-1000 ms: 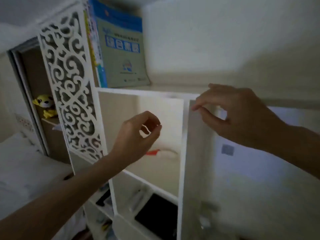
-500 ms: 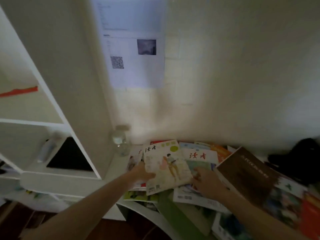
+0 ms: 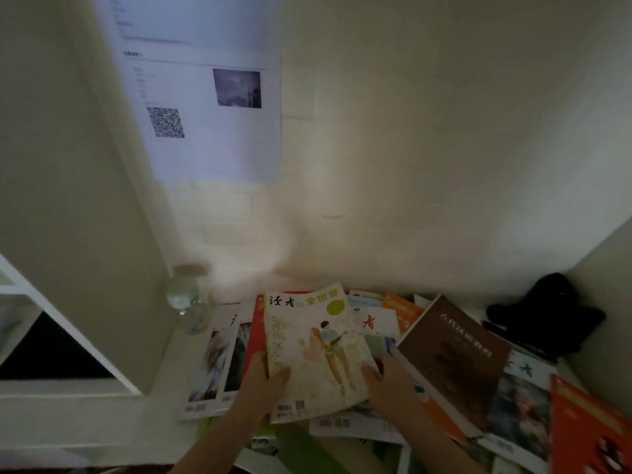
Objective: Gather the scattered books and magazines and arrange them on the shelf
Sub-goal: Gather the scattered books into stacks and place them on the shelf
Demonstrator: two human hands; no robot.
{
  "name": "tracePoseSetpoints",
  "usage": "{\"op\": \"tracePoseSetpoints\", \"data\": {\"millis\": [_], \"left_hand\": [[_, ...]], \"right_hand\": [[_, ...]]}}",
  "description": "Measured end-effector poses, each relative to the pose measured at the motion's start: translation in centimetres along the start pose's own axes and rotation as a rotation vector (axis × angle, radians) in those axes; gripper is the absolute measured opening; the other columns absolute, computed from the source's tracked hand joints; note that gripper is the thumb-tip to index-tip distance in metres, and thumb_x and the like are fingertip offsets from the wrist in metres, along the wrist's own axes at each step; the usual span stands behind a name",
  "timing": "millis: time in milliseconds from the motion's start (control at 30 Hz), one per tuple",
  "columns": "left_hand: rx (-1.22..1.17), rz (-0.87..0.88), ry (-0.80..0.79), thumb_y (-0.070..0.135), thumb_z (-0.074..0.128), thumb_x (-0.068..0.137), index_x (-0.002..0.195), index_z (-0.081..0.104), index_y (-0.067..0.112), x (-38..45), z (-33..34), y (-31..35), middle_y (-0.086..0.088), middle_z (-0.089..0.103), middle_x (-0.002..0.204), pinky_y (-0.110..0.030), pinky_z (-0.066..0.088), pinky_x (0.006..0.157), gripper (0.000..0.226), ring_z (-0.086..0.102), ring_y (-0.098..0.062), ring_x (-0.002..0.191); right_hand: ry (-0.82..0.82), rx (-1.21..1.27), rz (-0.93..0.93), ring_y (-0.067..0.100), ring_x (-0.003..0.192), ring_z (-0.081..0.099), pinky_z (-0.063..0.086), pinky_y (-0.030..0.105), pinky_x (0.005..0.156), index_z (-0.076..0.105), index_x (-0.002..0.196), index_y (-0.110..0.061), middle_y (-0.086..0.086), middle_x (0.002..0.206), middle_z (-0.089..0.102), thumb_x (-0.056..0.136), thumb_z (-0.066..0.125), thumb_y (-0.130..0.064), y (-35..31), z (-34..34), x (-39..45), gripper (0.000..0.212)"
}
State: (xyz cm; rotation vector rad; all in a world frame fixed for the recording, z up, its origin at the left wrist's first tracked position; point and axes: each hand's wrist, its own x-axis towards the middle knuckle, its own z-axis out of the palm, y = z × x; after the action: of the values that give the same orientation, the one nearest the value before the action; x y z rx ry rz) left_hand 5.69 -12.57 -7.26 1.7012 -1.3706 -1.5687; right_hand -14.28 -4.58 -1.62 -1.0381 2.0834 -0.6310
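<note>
Both forearms are reaching in from the bottom edge toward a pile of magazines. The left hand (image 3: 265,381) is gripping the left edge of the top magazine (image 3: 316,350), its thumb lying across the pale illustrated cover and the other fingers tucked out of sight beneath. The right hand (image 3: 388,384) is holding the same magazine at its right edge, fingers curling around that edge, though how far they are reaching under it cannot be made out. The magazine is lying face up on top of the pile, its cover showing two drawn figures and a green disc near the title. Other magazines (image 3: 219,357) are fanning out under it to the left and right, and a brown book (image 3: 458,354) is resting on the spread just to the right of the right hand, with an orange-red cover (image 3: 588,429) poking in at the lower right corner. All of this is sitting on a white desktop (image 3: 160,415) against a pale wall. A clear bottle (image 3: 188,299) is standing near the pile's left side, beside the tall side panel of a white shelf unit (image 3: 68,200). A printed sheet (image 3: 219,124) with a QR code is hanging on the wall above, and a dark bundle (image 3: 547,309) is lying in the right corner.
</note>
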Motion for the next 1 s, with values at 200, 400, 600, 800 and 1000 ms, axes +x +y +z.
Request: {"op": "tracePoseSetpoints", "data": {"millis": [200, 400, 600, 800, 1000], "left_hand": [[0.331, 0.078, -0.003, 0.028, 0.063, 0.086, 0.113, 0.045, 0.023, -1.3, 6.5, -1.2, 0.006, 0.048, 0.115, -0.031, 0.044, 0.095, 0.033, 0.05, -0.019, 0.114], [0.005, -0.104, -0.072, 0.007, 0.062, 0.083, 0.107, 0.05, 0.017, -0.6, 6.7, 0.9, -0.008, 0.063, 0.11, -0.049, 0.057, 0.082, 0.028, 0.063, -0.03, 0.1], [-0.124, -0.138, -0.197, 0.01, 0.066, 0.086, 0.111, 0.056, 0.016, -1.2, 4.0, 1.6, -0.012, 0.069, 0.107, -0.05, 0.058, 0.075, 0.027, 0.069, -0.032, 0.091], [0.209, 0.278, -0.051, 0.018, 0.059, 0.093, 0.132, 0.041, 0.02, -1.7, -0.2, 5.6, 0.005, 0.058, 0.106, -0.037, 0.055, 0.078, 0.043, 0.06, -0.018, 0.093], [0.103, 0.418, -0.322, 0.023, 0.07, 0.086, 0.117, 0.048, 0.026, -3.1, 6.6, 14.3, 0.009, 0.063, 0.105, -0.023, 0.057, 0.063, 0.038, 0.065, -0.01, 0.09]], "right_hand": [[0.132, -0.09, 0.107, 0.022, 0.123, 0.049, 0.04, 0.035, 0.106, 0.045, 0.137, -0.018, 0.002, 0.138, 0.051, 0.098, 0.047, -0.025, 6.1, -2.8, -2.8, 0.04], [0.136, 0.056, 0.108, 0.016, 0.106, 0.056, 0.048, 0.028, 0.09, 0.046, 0.134, -0.023, -0.003, 0.124, 0.059, 0.085, 0.05, -0.008, 5.1, -2.5, -2.4, 0.052], [0.134, 0.101, 0.03, 0.009, 0.093, 0.06, 0.054, 0.02, 0.08, 0.061, 0.114, -0.021, -0.01, 0.102, 0.064, 0.08, 0.052, 0.001, 3.4, -1.3, -2.8, 0.042], [-0.017, 0.39, 0.0, 0.004, 0.095, 0.061, 0.054, 0.017, 0.074, 0.056, 0.115, -0.026, -0.017, 0.101, 0.061, 0.084, 0.062, 0.001, 0.1, -1.1, -3.1, 0.042], [0.251, 0.717, 0.217, 0.021, 0.096, 0.066, 0.06, 0.035, 0.073, 0.044, 0.134, -0.013, 0.003, 0.114, 0.064, 0.084, 0.066, -0.003, 2.4, -10.0, -3.9, 0.056]]}}
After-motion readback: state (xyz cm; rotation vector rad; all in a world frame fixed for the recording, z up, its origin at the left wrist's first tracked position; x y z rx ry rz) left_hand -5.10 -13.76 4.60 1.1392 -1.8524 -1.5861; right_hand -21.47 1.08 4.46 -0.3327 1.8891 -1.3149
